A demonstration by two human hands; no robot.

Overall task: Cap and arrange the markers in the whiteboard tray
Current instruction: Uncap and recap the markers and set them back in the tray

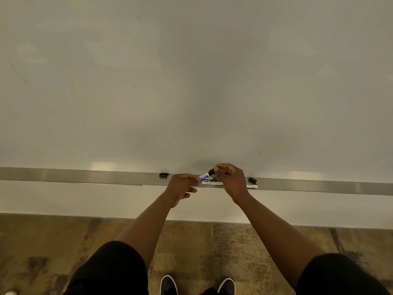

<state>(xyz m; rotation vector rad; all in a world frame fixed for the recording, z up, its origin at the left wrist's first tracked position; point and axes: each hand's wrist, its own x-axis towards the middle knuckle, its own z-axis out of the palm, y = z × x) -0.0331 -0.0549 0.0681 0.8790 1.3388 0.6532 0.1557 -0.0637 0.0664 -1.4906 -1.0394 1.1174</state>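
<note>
Capping a marker (205, 174) over the tray (85, 176) — left hand (183, 185) grasping the barrel, right hand (230, 177) pinching the black cap (211, 172) — next, likely pressing it home.

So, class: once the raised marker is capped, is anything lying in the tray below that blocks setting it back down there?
Yes. Two markers already lie in the tray right under the held marker, between the left hand and right hand. Bare tray shows farther left, past a loose black cap.
</note>
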